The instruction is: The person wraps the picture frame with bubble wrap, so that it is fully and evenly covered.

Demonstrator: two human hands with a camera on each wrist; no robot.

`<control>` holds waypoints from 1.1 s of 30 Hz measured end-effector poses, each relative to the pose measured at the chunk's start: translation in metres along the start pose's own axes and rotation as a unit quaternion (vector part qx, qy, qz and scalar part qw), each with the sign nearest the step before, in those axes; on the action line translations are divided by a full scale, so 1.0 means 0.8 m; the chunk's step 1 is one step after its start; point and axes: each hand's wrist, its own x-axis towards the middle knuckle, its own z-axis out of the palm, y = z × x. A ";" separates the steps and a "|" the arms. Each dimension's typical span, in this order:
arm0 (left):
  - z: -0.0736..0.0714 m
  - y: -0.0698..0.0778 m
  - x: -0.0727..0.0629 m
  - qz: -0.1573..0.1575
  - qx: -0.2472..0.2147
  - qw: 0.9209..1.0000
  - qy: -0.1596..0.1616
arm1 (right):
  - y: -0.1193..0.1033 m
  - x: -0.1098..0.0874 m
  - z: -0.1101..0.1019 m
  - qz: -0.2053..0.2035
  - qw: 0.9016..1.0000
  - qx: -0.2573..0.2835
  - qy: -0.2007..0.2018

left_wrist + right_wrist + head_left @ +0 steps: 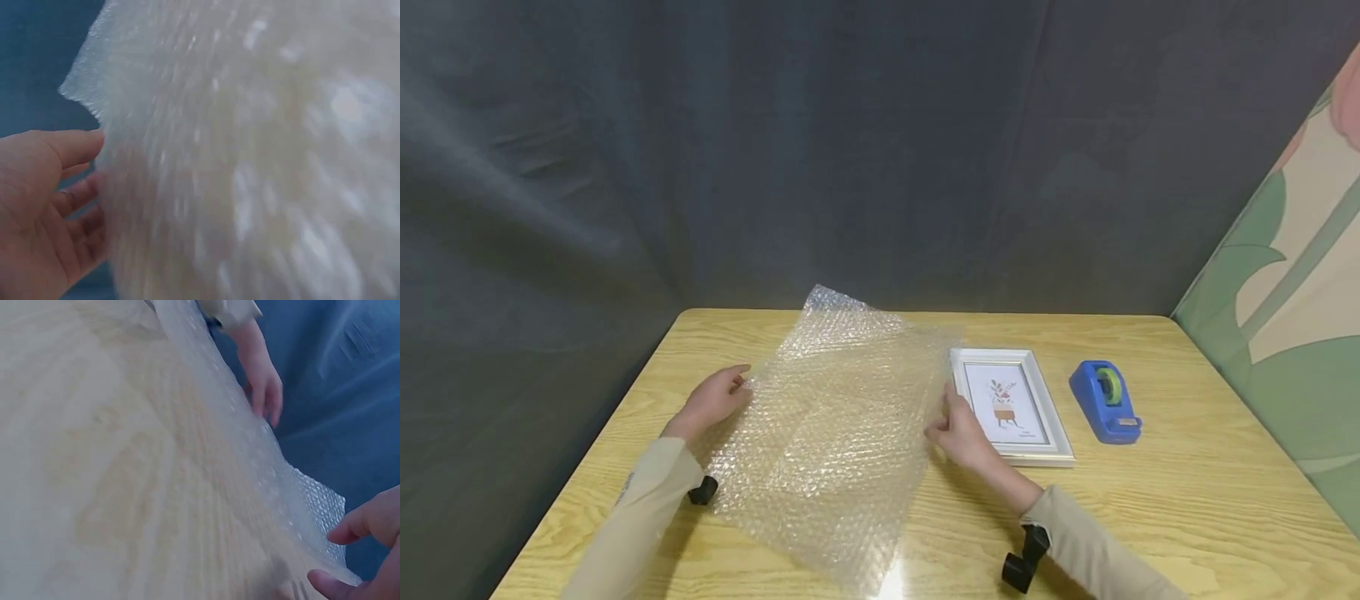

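A large clear sheet of bubble wrap (pixel 831 417) is held slanted over the wooden table, its far corner reaching past the table's back edge in the head view. My left hand (pixel 713 404) holds its left edge; the thumb (pixel 81 147) is at the edge, and the other fingers show partly through the sheet. Along the opposite edge, my right hand (pixel 961 432) grips the wrap between thumb and fingers. In the right wrist view the sheet's edge (pixel 250 444) runs between both hands. Just beyond the right hand lies a white picture frame (pixel 1052 408) with a potted-plant print, face up.
A blue tape dispenser (pixel 1108 408) with a green roll stands right of the picture frame. The wooden table (pixel 1210 492) ends at a dark curtain (pixel 865 167) behind and on the left. A wall with a leaf pattern (pixel 1292 317) borders the right side.
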 end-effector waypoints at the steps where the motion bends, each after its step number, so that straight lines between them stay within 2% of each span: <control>1: -0.002 -0.001 -0.007 -0.007 -0.005 1.000 -0.003 | 0.000 0.002 -0.002 0.002 1.000 -0.001 0.002; 9: -0.020 -0.014 -0.071 -0.019 -0.034 0.998 -0.039 | 0.004 0.011 -0.007 0.001 1.000 0.016 0.019; 13: -0.015 -0.024 -0.085 -0.002 -0.054 0.998 -0.042 | 0.005 0.008 -0.006 0.021 0.999 0.020 0.020; 17: -0.005 -0.026 -0.083 0.024 -0.059 0.998 -0.028 | 0.004 0.001 -0.007 0.011 0.999 -0.003 0.032; 19: -0.002 -0.023 -0.079 0.026 -0.056 0.998 -0.024 | 0.003 -0.004 -0.008 0.002 0.999 -0.020 0.043; 22: 0.001 -0.018 -0.070 0.030 -0.052 0.998 -0.021 | 0.001 -0.011 -0.010 0.008 0.998 -0.031 0.055; 28: 0.006 -0.020 -0.048 0.022 -0.046 0.999 0.003 | 0.000 -0.017 -0.007 0.022 0.998 0.003 0.060; 33: 0.006 -0.032 -0.043 0.005 -0.038 0.999 0.015 | 0.001 -0.017 0.002 0.010 0.997 0.027 0.070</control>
